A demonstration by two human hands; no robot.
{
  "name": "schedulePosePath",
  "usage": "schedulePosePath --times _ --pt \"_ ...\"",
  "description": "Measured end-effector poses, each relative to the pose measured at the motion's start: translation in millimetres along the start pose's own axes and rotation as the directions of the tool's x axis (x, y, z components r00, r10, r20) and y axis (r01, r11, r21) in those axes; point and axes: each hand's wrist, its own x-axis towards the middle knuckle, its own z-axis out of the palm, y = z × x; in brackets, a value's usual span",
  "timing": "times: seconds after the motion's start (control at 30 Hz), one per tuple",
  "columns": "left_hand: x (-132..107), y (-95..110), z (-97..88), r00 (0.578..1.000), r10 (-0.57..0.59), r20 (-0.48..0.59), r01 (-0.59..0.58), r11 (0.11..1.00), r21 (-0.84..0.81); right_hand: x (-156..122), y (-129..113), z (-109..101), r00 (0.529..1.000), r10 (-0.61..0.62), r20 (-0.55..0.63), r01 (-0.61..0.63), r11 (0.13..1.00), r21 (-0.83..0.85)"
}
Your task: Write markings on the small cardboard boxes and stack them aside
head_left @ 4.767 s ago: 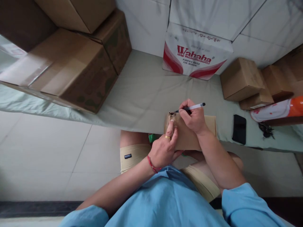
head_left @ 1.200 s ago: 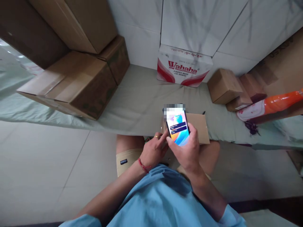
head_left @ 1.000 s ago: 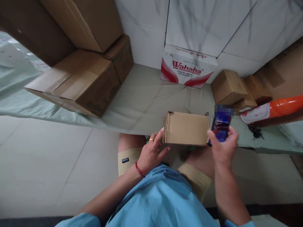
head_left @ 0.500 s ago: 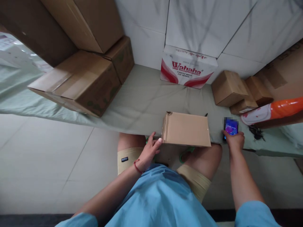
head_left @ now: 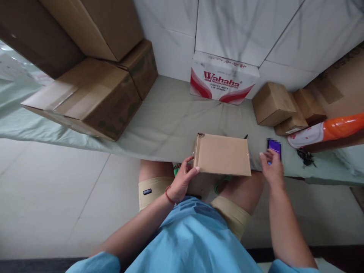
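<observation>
A small brown cardboard box (head_left: pixel 222 154) lies flat at the near edge of the green-covered table (head_left: pixel 170 121). My left hand (head_left: pixel 183 181) grips its left end, thumb on top and fingers under the corner. A phone (head_left: pixel 274 148) with a lit purple screen lies on the table to the right of the box. My right hand (head_left: pixel 271 169) rests just below the phone, fingers spread, fingertips on or just off its lower edge. A pen tip (head_left: pixel 246 136) shows behind the box's far right corner.
Large brown cartons (head_left: pixel 85 91) are stacked at the left. A white and red Wahaha carton (head_left: pixel 223 77) stands against the tiled wall. Small brown boxes (head_left: pixel 280 104) and an orange and white roll (head_left: pixel 327 132) sit at the right, with dark keys (head_left: pixel 304 156) nearby.
My right hand carried the phone from over the box to the right, set it on the table and let go. My left hand took hold of the box's left end.
</observation>
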Motion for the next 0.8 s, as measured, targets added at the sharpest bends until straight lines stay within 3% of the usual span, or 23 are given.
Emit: schedulePosePath --times 0.07,0.17,0.37,0.53,0.6,0.67,0.7,0.73,0.8 --pt "-0.2 0.0 -0.9 1.0 0.012 0.013 -0.012 1.0 -0.009 -25.9 -10.4 9.6 0.956 0.024 0.293 -0.114 0.949 0.293" --pt "-4.5 -2.0 -5.0 0.999 0.021 0.031 -0.021 1.0 -0.02 -55.1 -20.3 16.7 0.844 -0.01 0.535 -0.237 0.889 0.391" --pt "-13.0 -6.0 -22.4 0.983 0.109 0.148 -0.114 0.993 0.025 -73.1 -20.9 0.3 0.778 0.078 0.624 -0.417 0.806 0.419" --pt "-9.2 -3.2 -26.5 0.982 0.103 0.156 -0.103 0.995 -0.007 -81.8 -21.0 -9.4 0.693 0.01 0.721 -0.439 0.798 0.412" --pt "-4.8 -1.1 -26.1 0.986 0.115 0.124 -0.114 0.993 -0.018 -83.5 -27.4 -14.7 0.708 -0.01 0.706 -0.411 0.808 0.423" --pt "2.9 0.2 -28.1 0.974 0.222 0.05 -0.226 0.968 0.112 -79.5 -38.8 -25.5 0.778 -0.015 0.628 -0.347 0.823 0.449" --pt "8.4 0.2 -30.9 0.949 0.317 0.011 -0.31 0.919 0.243 -73.9 -46.1 -33.5 0.829 -0.016 0.559 -0.3 0.831 0.469" --pt "15.0 -0.4 -35.2 0.905 0.425 -0.006 -0.386 0.829 0.404 -65.2 -54.0 -43.2 0.88 -0.019 0.474 -0.245 0.837 0.489" --pt "30.5 -3.7 -47.4 0.795 0.603 0.057 -0.454 0.531 0.716 -35.8 -70.7 -66.8 0.967 -0.041 0.252 -0.104 0.837 0.537"
